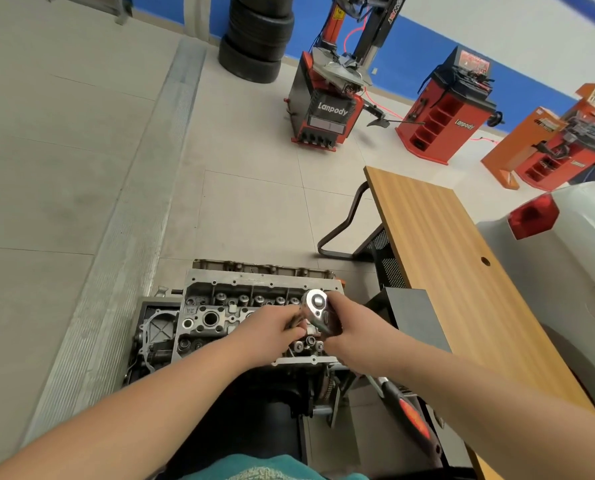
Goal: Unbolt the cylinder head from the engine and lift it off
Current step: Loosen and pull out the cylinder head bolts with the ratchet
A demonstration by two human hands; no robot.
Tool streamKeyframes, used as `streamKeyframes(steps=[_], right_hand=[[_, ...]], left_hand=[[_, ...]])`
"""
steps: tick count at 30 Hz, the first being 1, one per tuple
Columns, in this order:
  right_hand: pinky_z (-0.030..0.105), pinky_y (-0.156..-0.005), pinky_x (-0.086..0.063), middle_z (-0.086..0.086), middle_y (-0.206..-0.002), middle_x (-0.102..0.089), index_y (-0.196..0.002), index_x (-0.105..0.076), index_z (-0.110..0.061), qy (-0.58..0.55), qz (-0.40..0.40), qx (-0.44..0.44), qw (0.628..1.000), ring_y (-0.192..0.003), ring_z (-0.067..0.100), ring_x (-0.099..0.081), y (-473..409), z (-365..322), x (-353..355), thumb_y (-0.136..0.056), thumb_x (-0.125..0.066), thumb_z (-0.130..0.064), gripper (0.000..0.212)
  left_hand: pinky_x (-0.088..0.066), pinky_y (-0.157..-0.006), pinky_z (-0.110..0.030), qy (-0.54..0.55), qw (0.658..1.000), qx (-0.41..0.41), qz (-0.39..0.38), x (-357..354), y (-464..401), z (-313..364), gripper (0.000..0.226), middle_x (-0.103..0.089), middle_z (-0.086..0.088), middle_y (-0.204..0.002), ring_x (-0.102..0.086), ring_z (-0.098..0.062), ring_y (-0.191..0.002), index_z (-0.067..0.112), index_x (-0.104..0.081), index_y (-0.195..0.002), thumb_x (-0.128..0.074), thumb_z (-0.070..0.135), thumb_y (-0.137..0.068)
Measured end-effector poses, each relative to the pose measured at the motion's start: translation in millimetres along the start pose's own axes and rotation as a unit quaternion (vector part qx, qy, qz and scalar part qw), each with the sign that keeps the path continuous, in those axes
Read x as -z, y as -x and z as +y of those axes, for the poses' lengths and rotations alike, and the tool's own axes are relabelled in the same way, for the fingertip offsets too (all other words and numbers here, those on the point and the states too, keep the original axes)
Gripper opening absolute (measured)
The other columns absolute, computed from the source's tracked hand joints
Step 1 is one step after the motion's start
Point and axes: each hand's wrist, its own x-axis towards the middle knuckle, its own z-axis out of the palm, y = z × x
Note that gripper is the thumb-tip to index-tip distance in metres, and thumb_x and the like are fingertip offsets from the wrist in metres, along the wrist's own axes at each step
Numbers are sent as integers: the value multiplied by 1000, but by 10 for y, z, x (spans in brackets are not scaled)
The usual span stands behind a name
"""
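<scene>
Steadying the ratchet wrench (318, 311) near its head, the right hand (341, 327) wraps it while the left hand's (272, 329) fingertips pinch something hidden beneath, likely seating the socket on a bolt of the cylinder head (240, 317), which sits on the engine just beyond.

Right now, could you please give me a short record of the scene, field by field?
setting: workshop floor, tiled
engine: cylinder head in place on the engine, valve springs exposed
ratchet: head above the right end of the cylinder head, handle runs back toward the person
right hand: grips the ratchet just below its head
left hand: at the ratchet's underside, fingers hidden
beside: wooden table on the right
behind: tyre changer, tyre stack
</scene>
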Motion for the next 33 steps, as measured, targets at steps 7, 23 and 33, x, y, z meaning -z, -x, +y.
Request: streamKeyframes(steps=[7,23,33], right_hand=[[21,-49,-38,-10,-79,-60,-100,-41,-33,158,137,13,978,-64,6,-60,-178,-61,-146,-97,-61,-35,21],[28,-51,-41,-1,-86,-62,-127,-44,-18,253,89,62,961,-69,15,-59,-167,-24,-58,-98,-56,-12,32],[42,-65,-62,16,-82,-70,-136,-50,-13,-451,-193,-15,871,-63,28,-67,-25,423,102,-102,-65,-28,40]], left_hand=[[-46,-68,-24,17,999,21,25,-24,-4,30,24,-66,25,-81,-60,8,-71,49,-58,-85,-62,33,-103],[-52,-92,-14,231,963,-46,132,218,362,605,49,-69,18,-130,-65,-3,-119,36,-59,-143,-59,35,-94],[-49,-70,-37,76,954,33,287,102,35,991,35,-75,-9,-77,-59,-10,-65,18,-77,-86,-54,29,-110]])
